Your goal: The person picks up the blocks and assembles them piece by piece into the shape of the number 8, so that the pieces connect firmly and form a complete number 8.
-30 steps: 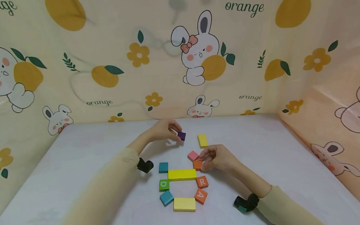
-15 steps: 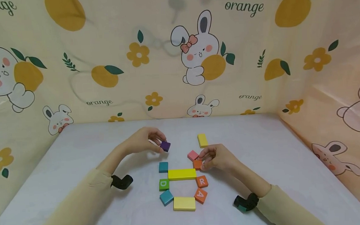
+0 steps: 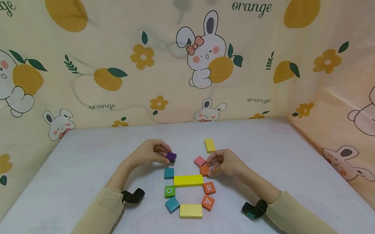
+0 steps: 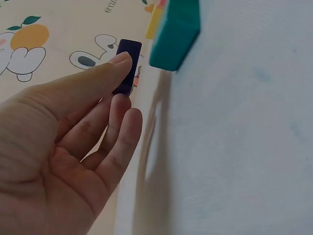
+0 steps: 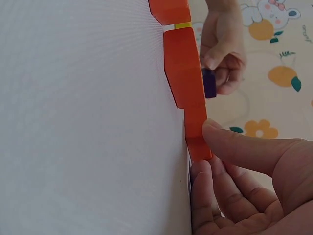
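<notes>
My left hand [image 3: 149, 153] pinches a small purple block [image 3: 171, 157] between thumb and fingers, just behind the far-left teal block [image 3: 169, 173]. In the left wrist view that purple block [image 4: 130, 46] has the thumb across its face. Over on the right, my right hand [image 3: 228, 162] has its thumb and index finger on an orange block [image 3: 204, 170]. Seen from the right wrist, the thumb lies on one side of that orange block [image 5: 196, 129] and the fingertips at its end. A pink block [image 3: 200, 160] sits tilted against its far side.
A long yellow block [image 3: 188, 181] bridges the two sides of the arrangement. Nearer lie a green D block [image 3: 169, 191], another teal block [image 3: 172, 204], orange R [image 3: 209, 188] and A [image 3: 208, 202] blocks, and a pale yellow block [image 3: 191, 211]. Another yellow block [image 3: 209, 145] lies farther back.
With the purple block, my left hand has come leftward and nearer from the back of the table, then slightly lower behind the teal block. My right hand has stayed at the orange block.
</notes>
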{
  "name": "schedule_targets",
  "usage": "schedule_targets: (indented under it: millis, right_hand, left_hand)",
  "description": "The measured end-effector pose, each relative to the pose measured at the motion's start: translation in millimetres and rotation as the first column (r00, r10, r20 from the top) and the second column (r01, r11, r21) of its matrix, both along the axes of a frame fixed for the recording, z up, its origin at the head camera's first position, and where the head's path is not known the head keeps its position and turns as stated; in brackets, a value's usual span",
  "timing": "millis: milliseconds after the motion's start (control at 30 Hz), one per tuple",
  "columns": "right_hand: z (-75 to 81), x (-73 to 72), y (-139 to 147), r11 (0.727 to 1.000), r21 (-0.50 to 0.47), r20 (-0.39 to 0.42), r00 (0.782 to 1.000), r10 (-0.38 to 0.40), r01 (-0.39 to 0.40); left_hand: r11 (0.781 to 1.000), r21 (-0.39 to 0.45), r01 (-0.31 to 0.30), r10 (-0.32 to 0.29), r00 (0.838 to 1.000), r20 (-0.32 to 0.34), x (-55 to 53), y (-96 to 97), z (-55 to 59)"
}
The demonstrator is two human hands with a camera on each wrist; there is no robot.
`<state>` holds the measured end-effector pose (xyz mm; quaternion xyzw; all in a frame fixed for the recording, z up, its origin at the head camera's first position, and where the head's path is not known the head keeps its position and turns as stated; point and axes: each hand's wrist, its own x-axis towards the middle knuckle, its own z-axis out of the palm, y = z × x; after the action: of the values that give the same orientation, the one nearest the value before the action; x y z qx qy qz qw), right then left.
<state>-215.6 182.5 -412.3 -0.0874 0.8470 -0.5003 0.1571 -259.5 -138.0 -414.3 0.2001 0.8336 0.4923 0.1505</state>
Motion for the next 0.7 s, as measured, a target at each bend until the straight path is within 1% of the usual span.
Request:
schedule_targets:
  millis: [100, 333, 700]
  right_hand:
    - [-0.9, -0.2, -0.1, 1.0, -0.001, -0.002, 1.0, -0.003, 0.003]
    - [-1.4, -0.1, -0.4, 1.0, -0.004, -0.005, 1.0, -0.001, 0.001]
    - [-0.8, 0.2, 0.7, 1.0, -0.023, -0.001, 1.0, 0.009, -0.009]
  left_hand:
    - [1.0, -0.016, 0.003, -0.003, 1.0, 0.02, 1.2, 2.1, -1.4]
    - [0.999, -0.045, 0.024, -0.023, 1.0, 0.02, 2.4, 4.2, -4.0]
    - [0.998, -0.021, 0.059, -0.058, 0.998, 0.031, -0.9, -0.5, -7.8]
